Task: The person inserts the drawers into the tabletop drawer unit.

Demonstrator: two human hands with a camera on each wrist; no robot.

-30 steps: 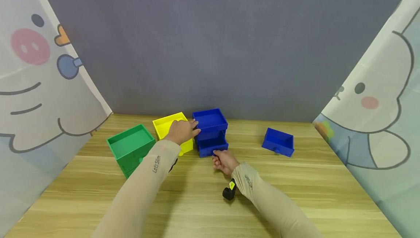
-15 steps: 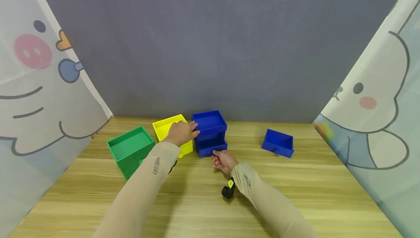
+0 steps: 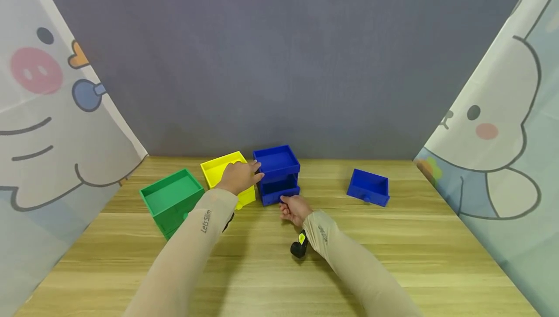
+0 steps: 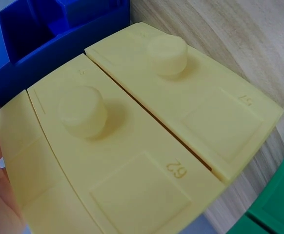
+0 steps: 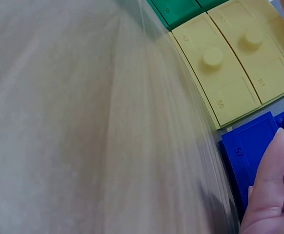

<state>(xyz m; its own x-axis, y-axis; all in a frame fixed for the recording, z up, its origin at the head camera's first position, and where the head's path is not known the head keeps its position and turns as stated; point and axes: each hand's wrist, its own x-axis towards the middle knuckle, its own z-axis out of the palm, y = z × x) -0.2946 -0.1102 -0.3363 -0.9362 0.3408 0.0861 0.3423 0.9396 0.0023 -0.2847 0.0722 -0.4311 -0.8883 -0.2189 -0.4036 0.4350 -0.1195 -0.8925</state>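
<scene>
A blue cabinet (image 3: 276, 159) with a tray-like top stands at the back middle of the table. Its upper slot is bare, and the lower blue drawer (image 3: 271, 198) juts out of it. My right hand (image 3: 296, 209) pinches the middle of that drawer's front, fingers curled; the knob is hidden behind them. Reaching over the yellow cabinet (image 3: 248, 196), my left hand (image 3: 238, 177) rests its extended fingers against the blue cabinet's left side. In the left wrist view, two yellow drawers with round knobs (image 4: 83, 112) are closed.
A green cabinet (image 3: 174, 210) stands left of the yellow one. Off to the right, a separate blue drawer (image 3: 364, 194) lies on the wooden table (image 3: 436, 258). A grey wall (image 3: 279, 64) rises behind the cabinets, with cartoon-printed cloth on both sides.
The lower blue drawer has slid slightly further into its cabinet, with my right hand moving forward along with it. My left hand keeps its place at the cabinet's side.
</scene>
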